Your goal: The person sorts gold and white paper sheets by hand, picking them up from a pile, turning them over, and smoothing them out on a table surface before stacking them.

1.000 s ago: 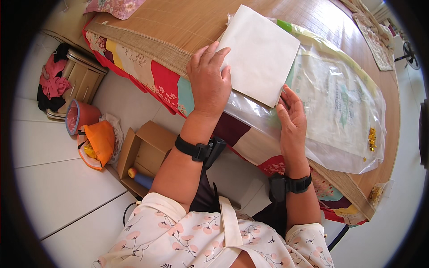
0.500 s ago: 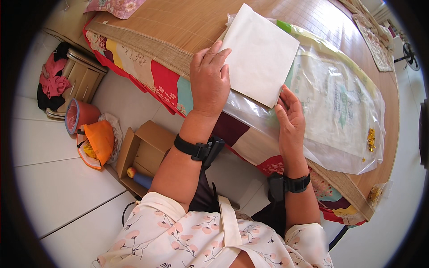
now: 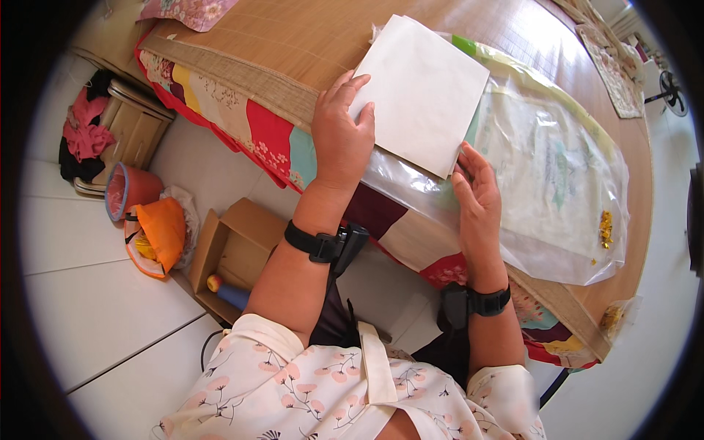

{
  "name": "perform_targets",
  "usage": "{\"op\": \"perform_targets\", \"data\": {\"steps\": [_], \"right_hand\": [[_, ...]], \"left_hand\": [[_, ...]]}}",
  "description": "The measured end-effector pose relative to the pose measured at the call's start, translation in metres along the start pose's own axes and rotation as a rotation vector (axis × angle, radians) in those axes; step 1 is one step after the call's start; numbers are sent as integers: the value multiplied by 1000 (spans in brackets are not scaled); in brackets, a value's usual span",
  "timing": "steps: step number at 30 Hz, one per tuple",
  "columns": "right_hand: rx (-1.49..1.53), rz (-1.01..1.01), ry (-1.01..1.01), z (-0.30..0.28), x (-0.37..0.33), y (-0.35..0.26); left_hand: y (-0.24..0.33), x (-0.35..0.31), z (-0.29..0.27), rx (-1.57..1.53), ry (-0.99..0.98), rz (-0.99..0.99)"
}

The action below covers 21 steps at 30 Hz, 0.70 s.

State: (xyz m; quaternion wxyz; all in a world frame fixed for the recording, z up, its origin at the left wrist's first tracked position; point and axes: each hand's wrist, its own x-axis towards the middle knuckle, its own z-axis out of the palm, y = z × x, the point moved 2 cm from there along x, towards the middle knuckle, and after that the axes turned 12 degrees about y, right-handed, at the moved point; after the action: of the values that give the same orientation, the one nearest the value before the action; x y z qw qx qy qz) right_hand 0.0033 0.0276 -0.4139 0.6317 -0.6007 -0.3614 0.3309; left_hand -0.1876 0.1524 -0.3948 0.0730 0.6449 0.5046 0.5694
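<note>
A square of off-white paper (image 3: 422,95) lies tilted on the bed's near edge, partly over a clear plastic bag (image 3: 521,235). Its lower rim looks slightly thick; whether it is one sheet or a stack I cannot tell. At its left edge is my left hand (image 3: 343,136), fingers along the side and thumb touching the margin. My right hand (image 3: 480,191) grips the lower right corner, thumb in front and fingers curled beside it. Both wrists wear black straps. Small gold pieces (image 3: 606,229) sit at the bag's right end.
A bamboo mat (image 3: 271,40) covers the bed; a patchwork cloth (image 3: 268,132) hangs over its side. Below stand an open cardboard box (image 3: 253,213), an orange bag (image 3: 161,233) and a pink bin (image 3: 136,192). A small gold-filled packet (image 3: 614,320) lies at the bed's right corner.
The paper has shifted very slightly down and left, and my left hand has moved a little with it. My right hand stays nearly in place.
</note>
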Motion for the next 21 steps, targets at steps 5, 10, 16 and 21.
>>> {"op": "perform_targets", "data": {"steps": [5, 10, 16, 21], "right_hand": [[-331, -218, 59, -2, 0, -17], [-368, -225, 24, 23, 3, -51], [-312, -60, -165, 69, 25, -67], [-422, -103, -167, 107, 55, -70]], "left_hand": [[-5, 7, -9, -129, 34, -102], [-2, 16, -15, -437, -111, -485], [-7, 21, -16, -876, -100, -739], [-9, 19, -15, -951, -135, -825]]}}
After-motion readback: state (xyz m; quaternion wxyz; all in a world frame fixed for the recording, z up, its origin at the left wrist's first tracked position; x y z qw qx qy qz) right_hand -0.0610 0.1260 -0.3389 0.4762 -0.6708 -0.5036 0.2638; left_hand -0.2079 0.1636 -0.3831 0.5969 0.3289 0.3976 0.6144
